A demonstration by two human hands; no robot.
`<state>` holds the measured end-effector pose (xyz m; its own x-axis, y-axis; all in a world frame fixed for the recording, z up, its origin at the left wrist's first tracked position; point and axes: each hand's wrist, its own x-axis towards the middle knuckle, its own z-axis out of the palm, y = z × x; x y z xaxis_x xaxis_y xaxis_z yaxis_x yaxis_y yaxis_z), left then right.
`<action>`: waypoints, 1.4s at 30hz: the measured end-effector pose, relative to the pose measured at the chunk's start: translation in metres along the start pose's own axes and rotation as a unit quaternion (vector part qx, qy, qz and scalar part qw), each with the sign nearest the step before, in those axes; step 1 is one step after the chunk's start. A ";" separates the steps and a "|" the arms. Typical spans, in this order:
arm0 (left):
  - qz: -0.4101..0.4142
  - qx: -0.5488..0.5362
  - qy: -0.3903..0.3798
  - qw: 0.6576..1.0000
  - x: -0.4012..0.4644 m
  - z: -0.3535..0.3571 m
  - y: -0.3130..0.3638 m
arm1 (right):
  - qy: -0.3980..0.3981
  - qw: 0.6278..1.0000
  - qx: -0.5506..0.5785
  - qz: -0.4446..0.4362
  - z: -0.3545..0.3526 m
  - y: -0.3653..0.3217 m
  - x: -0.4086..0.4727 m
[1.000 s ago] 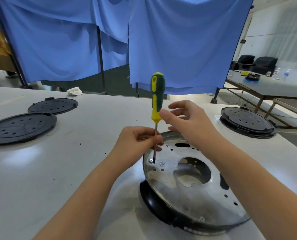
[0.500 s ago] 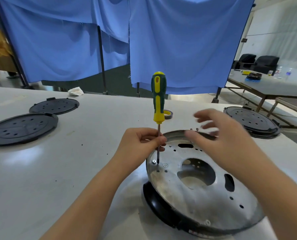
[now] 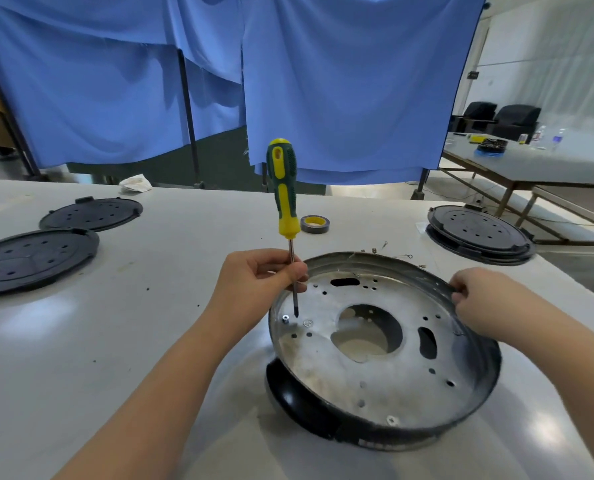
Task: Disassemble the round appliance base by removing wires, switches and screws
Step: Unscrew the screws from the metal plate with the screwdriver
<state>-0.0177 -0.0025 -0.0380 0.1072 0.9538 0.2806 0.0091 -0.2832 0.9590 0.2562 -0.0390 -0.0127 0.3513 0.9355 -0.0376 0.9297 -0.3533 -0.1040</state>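
Base (image 3: 385,344) sits tilted on the table (image 3: 150,341), metal pan up, black shell under it mostly hidden. Screw (image 3: 285,319) by base's left rim; driver (image 3: 285,202) tip just beside it, contact unclear. Left hand (image 3: 254,282) pinches the driver shaft, upright. Right hand (image 3: 479,296) grips base's right rim. Beyond base: tape roll (image 3: 315,224), small loose bits, unclear. Black lids (image 3: 36,258) well left, another right.

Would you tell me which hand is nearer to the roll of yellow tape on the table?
Left. The left hand pinches the screwdriver shaft just in front of the tape roll; the right hand grips the base rim farther off to the right.
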 end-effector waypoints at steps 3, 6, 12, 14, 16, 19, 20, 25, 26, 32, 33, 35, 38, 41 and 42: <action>0.000 -0.014 -0.001 1.000 -0.001 0.001 0.003 | 0.018 1.000 -0.008 -0.018 -0.003 -0.005 0.014; 0.002 -0.015 -0.010 1.000 -0.002 0.002 0.004 | 0.045 0.997 -0.003 -0.061 -0.010 -0.012 0.034; -0.002 -0.020 -0.040 0.999 -0.005 0.005 0.006 | 0.053 0.985 0.064 -0.153 -0.010 -0.028 0.065; 0.000 -0.025 -0.053 0.998 -0.007 0.007 0.008 | 0.068 0.980 0.091 -0.161 -0.005 -0.031 0.068; -0.001 -0.031 -0.068 0.997 -0.010 0.010 0.010 | 0.060 0.978 0.111 -0.167 -0.004 -0.033 0.068; -0.007 -0.037 -0.091 0.995 -0.016 0.017 0.014 | 0.042 0.970 0.137 -0.197 -0.014 -0.032 0.058; -0.007 -0.031 -0.097 0.995 -0.018 0.019 0.015 | 0.059 0.963 0.158 -0.211 -0.020 -0.031 0.052; -0.004 -0.004 -0.131 0.991 -0.026 0.026 0.022 | 0.039 0.858 0.408 -0.309 -0.042 -0.043 -0.011; -0.005 -0.005 -0.137 0.991 -0.027 0.027 0.023 | 0.007 0.833 0.450 -0.322 -0.044 -0.049 -0.022; -0.010 0.028 -0.160 0.987 -0.031 0.031 0.023 | 0.050 0.819 0.484 -0.304 -0.053 -0.080 -0.033; -0.005 0.037 -0.165 0.986 -0.031 0.031 0.022 | 0.059 0.822 0.482 -0.297 -0.053 -0.082 -0.032; 0.003 0.050 -0.174 0.983 -0.032 0.032 0.022 | 0.063 0.821 0.483 -0.299 -0.053 -0.084 -0.033; 0.017 0.060 -0.188 0.980 -0.033 0.032 0.022 | 0.059 0.808 0.494 -0.314 -0.053 -0.085 -0.036; 0.044 0.076 -0.190 0.978 -0.033 0.032 0.022 | 0.063 0.804 0.499 -0.316 -0.055 -0.085 -0.035; 0.049 0.076 -0.189 0.978 -0.033 0.031 0.023 | 0.068 0.801 0.502 -0.318 -0.056 -0.085 -0.035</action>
<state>0.0099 -0.0432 -0.0266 0.4742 0.8246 0.3084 0.1244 -0.4095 0.9038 0.1708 -0.0414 0.0535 -0.0857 0.8933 0.4412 0.3914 0.4374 -0.8096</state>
